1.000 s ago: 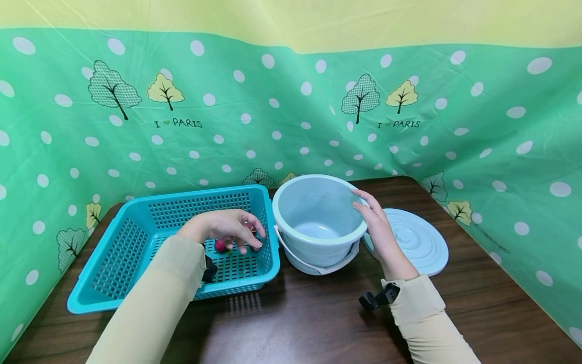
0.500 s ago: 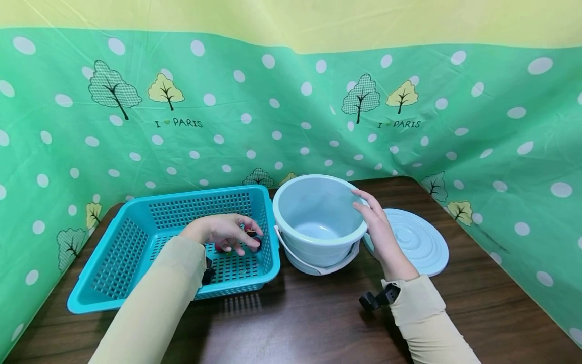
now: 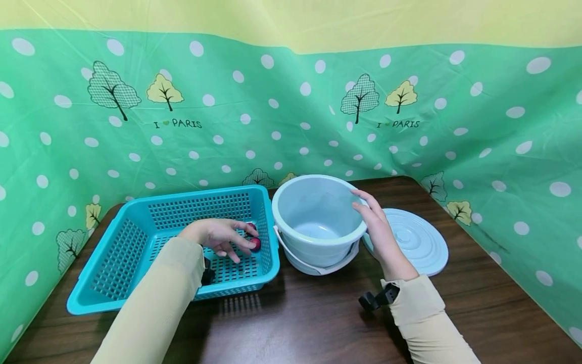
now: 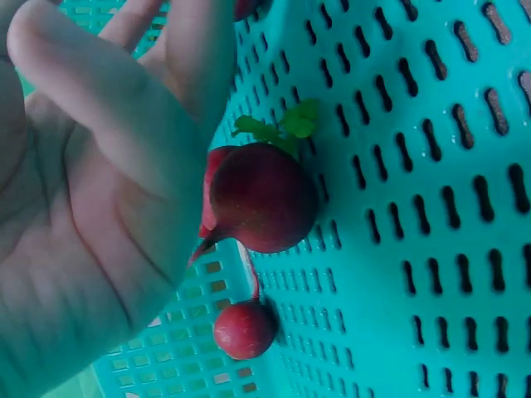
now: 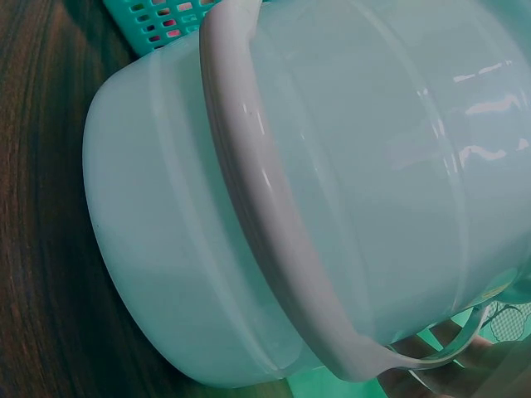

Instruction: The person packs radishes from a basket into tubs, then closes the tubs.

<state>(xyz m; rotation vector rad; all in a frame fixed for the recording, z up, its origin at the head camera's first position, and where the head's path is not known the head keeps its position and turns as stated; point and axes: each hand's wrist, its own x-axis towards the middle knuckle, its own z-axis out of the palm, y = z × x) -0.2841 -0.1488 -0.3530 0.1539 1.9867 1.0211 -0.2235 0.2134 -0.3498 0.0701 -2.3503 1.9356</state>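
My left hand [image 3: 223, 237] is inside a turquoise perforated basket [image 3: 200, 205], its fingers spread loosely beside red radishes [image 3: 256, 244]. In the left wrist view the palm faces a dark red radish [image 4: 265, 197] with a thin root and small green leaves behind it. Another round radish [image 4: 245, 329] lies farther along the basket floor. Nothing shows gripped in that hand. A pale blue bucket [image 3: 313, 255] stands upright right of the basket. My right hand [image 3: 377, 222] holds its right rim, fingertips over the inner side.
The bucket's light handle [image 5: 257, 191] hangs down across its front. A round pale blue lid [image 3: 416, 240] lies on the dark wooden table [image 3: 318, 318], right of the bucket. A green dotted cloth [image 3: 291, 116] hangs behind.
My left hand has dipped slightly lower in the basket, and its fingers have shifted among the radishes. The right hand and bucket have stayed in place.
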